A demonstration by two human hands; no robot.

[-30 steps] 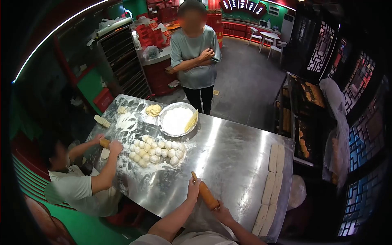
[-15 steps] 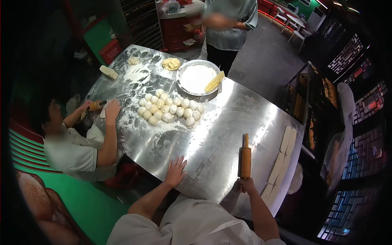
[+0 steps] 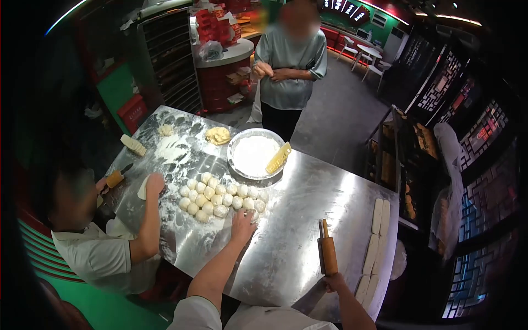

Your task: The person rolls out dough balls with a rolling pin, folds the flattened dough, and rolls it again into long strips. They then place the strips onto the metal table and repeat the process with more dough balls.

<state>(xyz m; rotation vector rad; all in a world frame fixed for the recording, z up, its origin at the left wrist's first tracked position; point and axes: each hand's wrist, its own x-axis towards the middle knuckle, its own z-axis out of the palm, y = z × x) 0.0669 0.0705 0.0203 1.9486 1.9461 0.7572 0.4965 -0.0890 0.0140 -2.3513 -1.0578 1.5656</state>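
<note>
My left hand (image 3: 242, 224) reaches to the lower right edge of a cluster of floured dough balls (image 3: 208, 196); its fingertips are at one of the balls, and whether they grip it is hard to make out. My right hand (image 3: 333, 282) is closed round the near handle of a wooden rolling pin (image 3: 329, 256), which lies on the steel table (image 3: 300, 220). Behind the dough balls stands a wide bowl of flour (image 3: 250, 156) with a yellow scraper (image 3: 279, 158) at its right rim. Long strips of dough (image 3: 374, 236) lie along the table's right side.
At the left, a seated co-worker (image 3: 93, 236) holds a rolling pin (image 3: 115, 179) and a flat dough piece (image 3: 143, 188). Another person (image 3: 290, 71) stands behind the table. Yellow dough (image 3: 218, 136) and a sliced dough block (image 3: 133, 145) lie at the back. Racks of baked goods (image 3: 410, 165) stand right.
My left hand has moved forward from the table's near edge to the dough balls. My right hand still holds the rolling pin. The camera view has tilted up, showing more of the standing person.
</note>
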